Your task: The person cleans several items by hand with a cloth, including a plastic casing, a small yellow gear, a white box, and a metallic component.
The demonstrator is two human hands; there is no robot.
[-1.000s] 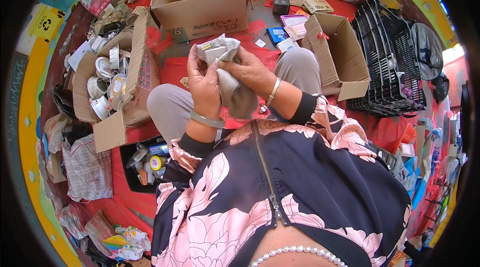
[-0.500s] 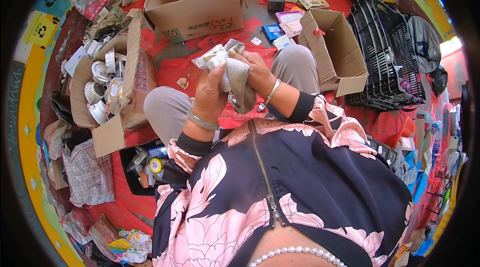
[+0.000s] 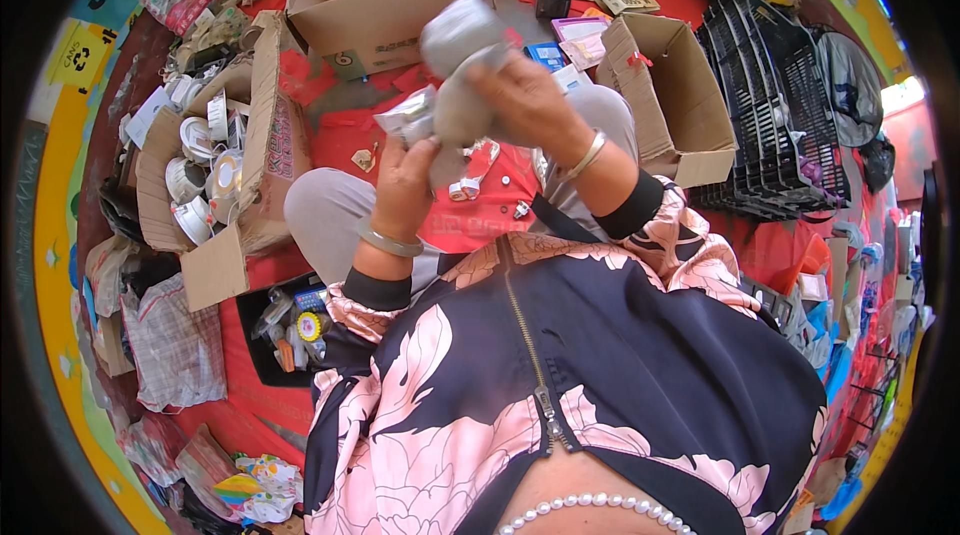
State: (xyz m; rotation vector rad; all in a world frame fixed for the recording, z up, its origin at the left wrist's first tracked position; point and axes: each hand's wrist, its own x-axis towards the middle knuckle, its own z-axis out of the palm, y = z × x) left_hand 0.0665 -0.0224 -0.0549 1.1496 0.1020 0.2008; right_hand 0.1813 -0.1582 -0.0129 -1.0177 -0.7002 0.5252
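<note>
My left hand (image 3: 405,185) grips a small white object (image 3: 408,118), its kind hard to make out. Raised just to the right, my right hand (image 3: 535,107) is closed round a greyish cloth (image 3: 462,100). The cloth is smeared by motion and hangs down beside the white object, close to my left fingers. Both hands are over the red floor covering between my knees. Below them lie a white strap-like piece (image 3: 472,175) and some tiny bits.
An open carton of white round devices (image 3: 213,180) stands at left. A large empty carton (image 3: 385,0) is ahead, a smaller open carton (image 3: 668,95) at right, beside a black plastic crate (image 3: 775,95). A black bin of odds and ends (image 3: 290,330) sits by my left hip.
My right hand has swung up and to the right with the cloth, whose upper end now stands higher. My left hand has shifted slightly left and down with the white object.
</note>
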